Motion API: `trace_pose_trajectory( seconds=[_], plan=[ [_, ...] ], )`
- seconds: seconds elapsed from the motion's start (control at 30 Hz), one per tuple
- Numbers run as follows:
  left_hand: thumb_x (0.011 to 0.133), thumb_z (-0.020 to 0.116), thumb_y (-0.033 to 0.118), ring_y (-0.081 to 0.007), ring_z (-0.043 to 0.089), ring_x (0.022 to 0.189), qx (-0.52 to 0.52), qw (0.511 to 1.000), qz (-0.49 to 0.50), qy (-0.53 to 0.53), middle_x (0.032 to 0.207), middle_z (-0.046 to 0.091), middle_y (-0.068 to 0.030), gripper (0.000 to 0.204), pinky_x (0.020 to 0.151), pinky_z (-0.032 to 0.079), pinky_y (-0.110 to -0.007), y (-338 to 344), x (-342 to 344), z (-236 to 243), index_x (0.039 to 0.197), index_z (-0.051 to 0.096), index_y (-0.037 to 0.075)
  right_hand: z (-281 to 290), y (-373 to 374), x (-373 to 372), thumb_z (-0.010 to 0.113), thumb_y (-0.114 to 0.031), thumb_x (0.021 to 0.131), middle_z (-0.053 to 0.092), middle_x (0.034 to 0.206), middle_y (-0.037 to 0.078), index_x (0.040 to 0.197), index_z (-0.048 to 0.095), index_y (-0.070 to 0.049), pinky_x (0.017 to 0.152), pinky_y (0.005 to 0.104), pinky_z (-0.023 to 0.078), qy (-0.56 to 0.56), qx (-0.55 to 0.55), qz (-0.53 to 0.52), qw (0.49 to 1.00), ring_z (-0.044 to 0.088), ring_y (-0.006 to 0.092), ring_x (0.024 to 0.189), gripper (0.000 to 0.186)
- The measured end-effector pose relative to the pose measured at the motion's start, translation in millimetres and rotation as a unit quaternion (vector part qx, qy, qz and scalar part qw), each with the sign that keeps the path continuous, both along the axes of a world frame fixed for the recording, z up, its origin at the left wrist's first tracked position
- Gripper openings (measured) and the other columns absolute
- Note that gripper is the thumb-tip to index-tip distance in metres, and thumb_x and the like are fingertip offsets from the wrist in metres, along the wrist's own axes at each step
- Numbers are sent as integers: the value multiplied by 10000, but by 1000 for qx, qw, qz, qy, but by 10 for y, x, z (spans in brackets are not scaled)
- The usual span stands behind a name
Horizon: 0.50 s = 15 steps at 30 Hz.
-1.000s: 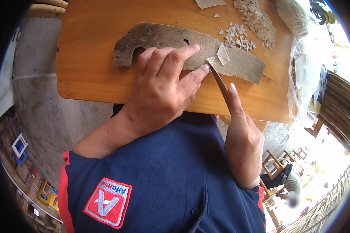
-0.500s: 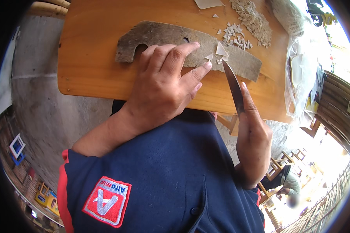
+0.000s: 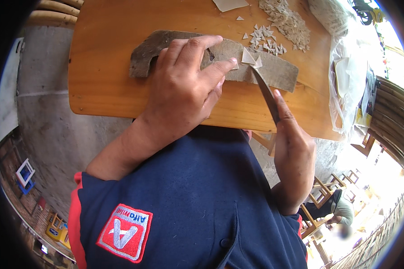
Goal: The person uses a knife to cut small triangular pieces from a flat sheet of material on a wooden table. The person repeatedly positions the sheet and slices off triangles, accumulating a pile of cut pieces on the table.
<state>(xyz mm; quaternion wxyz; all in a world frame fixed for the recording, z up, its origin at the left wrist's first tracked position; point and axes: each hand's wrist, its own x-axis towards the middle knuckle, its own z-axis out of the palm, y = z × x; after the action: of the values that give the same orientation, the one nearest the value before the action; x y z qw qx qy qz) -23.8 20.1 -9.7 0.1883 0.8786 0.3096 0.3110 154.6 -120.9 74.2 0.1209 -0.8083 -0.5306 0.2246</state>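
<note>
My left hand (image 3: 184, 80) lies across a worn, curved wooden board (image 3: 274, 74) with its fingers stretched and apart. One fingertip touches a small pale chip (image 3: 236, 67), partly hidden beneath it. In my right hand (image 3: 294, 139) is a knife (image 3: 265, 92), its handle covered by the fingers and one finger laid along its back. The blade tip meets the board beside a pale triangular piece (image 3: 248, 56) and a smaller cut piece (image 3: 258, 62).
Beyond the board, small triangles (image 3: 267, 40) and a larger heap of chips (image 3: 289, 22) lie on the wooden table (image 3: 103, 67). A pale sheet (image 3: 229, 4) is at the far edge. Clear plastic bags (image 3: 341, 85) line the right side. Another person (image 3: 343, 208) is at lower right.
My left hand has shifted left, and the knife tip has moved left and slightly up. The larger triangle has slid left on the board. The view has shifted a little too.
</note>
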Motion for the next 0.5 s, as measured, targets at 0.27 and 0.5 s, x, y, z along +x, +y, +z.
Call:
trace_pose_trajectory(
  seconds=[0.27,0.5],
  plan=[
    [811,751,50,-263,578,994,2,1000,9,9,1320,644,-93,366,927,479,-402,-24,-5,0,1167,784,129,8,69,49,531,123,921,720,1115,203,1448,631,-123,797,353,556,4,9,31,999,736,233,857,590],
    [795,757,53,-268,578,1035,20,999,1,26,1334,634,-100,371,922,471,-400,-55,-30,32,1150,787,157,-28,167,81,570,139,876,741,1050,224,1443,647,-143,761,347,560,-24,36,94,995,736,274,790,638]
  ],
)
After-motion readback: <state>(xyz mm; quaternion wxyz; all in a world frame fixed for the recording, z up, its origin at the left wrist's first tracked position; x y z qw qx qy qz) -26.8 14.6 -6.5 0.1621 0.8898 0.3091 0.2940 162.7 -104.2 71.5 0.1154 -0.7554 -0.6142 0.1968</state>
